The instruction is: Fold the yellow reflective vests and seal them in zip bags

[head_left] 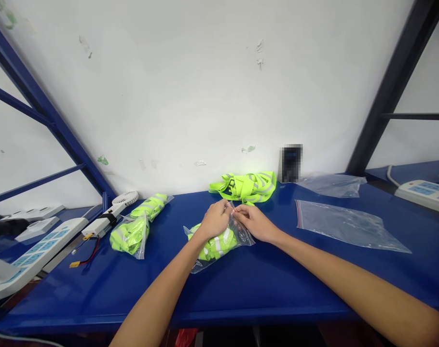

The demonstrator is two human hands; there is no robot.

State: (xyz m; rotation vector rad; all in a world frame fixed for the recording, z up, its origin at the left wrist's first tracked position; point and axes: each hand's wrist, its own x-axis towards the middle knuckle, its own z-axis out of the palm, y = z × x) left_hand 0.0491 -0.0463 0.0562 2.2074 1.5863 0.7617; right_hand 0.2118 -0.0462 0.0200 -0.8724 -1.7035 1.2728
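Note:
A clear zip bag (pixel 245 233) lies on the blue table with a folded neon-yellow reflective vest (pixel 216 246) inside it. My left hand (pixel 216 218) pinches the bag's top edge near its zip strip. Close beside it, my right hand (pixel 253 220) has its fingertips closed on the same edge. The left hand and forearm hide part of the bag and vest. Just behind my hands, against the wall, is an unbagged neon-yellow reflective vest (pixel 252 187), loosely bundled with straps showing.
Two bagged vests, one nearer (pixel 127 236) and one farther (pixel 150 206), lie at left beside a small white fan (pixel 125 197) and a power strip (pixel 42 255). Flat zip bags (pixel 346 224) lie at right. A blurred dark object (pixel 291 164) leans on the wall.

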